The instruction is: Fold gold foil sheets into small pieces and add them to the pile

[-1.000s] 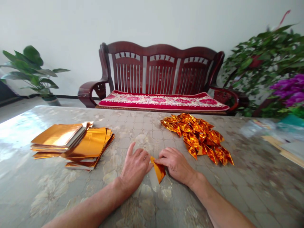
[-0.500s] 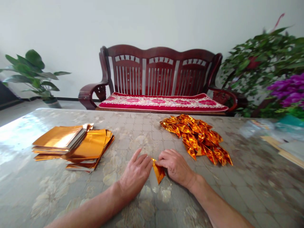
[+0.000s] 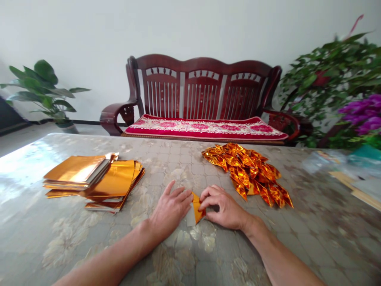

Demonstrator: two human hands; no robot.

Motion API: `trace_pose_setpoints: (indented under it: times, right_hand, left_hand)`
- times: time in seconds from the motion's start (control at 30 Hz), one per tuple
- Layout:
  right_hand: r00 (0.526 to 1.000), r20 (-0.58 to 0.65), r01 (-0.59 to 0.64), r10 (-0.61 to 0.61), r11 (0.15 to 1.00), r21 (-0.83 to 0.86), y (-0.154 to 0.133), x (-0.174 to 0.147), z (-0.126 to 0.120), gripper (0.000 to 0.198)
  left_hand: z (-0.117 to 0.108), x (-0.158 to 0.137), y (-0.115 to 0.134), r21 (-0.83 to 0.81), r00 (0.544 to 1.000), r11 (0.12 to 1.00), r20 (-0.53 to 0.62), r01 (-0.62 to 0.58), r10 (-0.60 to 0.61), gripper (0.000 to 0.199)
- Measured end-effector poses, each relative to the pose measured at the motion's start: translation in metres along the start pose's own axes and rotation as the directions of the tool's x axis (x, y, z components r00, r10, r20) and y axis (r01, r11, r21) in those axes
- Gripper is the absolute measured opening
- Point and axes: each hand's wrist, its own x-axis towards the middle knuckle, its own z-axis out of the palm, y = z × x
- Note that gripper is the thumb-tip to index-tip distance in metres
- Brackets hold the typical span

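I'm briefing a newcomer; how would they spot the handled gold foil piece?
On the grey patterned table, between the left hand and right hand, lies the folded gold foil piece. It lies apart from the stacked gold sheets and crinkled orange foil heap.

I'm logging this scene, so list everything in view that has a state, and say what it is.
Left hand: palm down, extended
Right hand: curled
Small gold foil piece: folded, touched by both hands
Gold foil sheets: flat, stacked unevenly
Folded foil pieces: heaped, overlapping
Floral seat cover: spread along the wooden bench
Clear plastic: blurred, open or closed unclear
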Motion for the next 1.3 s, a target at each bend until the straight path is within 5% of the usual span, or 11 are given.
trace_pose_setpoints:
  times: [0.13,0.57,1.3]
  right_hand:
    - [0.998,-0.013,-0.068,0.068,0.998,-0.005,-0.003,0.004,0.005,0.009]
    - [0.99,-0.027,-0.143,0.14,0.977,-0.16,-0.017,0.009,0.011,0.013]
    - [0.988,0.015,-0.149,0.157,0.962,-0.227,-0.022,0.012,0.01,0.012]
  left_hand:
    - [-0.001,0.003,-0.002,-0.038,1.0,0.999,0.025,0.003,-0.002,0.024]
    - [-0.017,0.002,0.001,-0.211,0.981,0.97,0.178,0.119,-0.082,0.039]
    - [-0.018,-0.001,0.011,-0.151,0.97,0.976,0.209,0.157,-0.124,0.043]
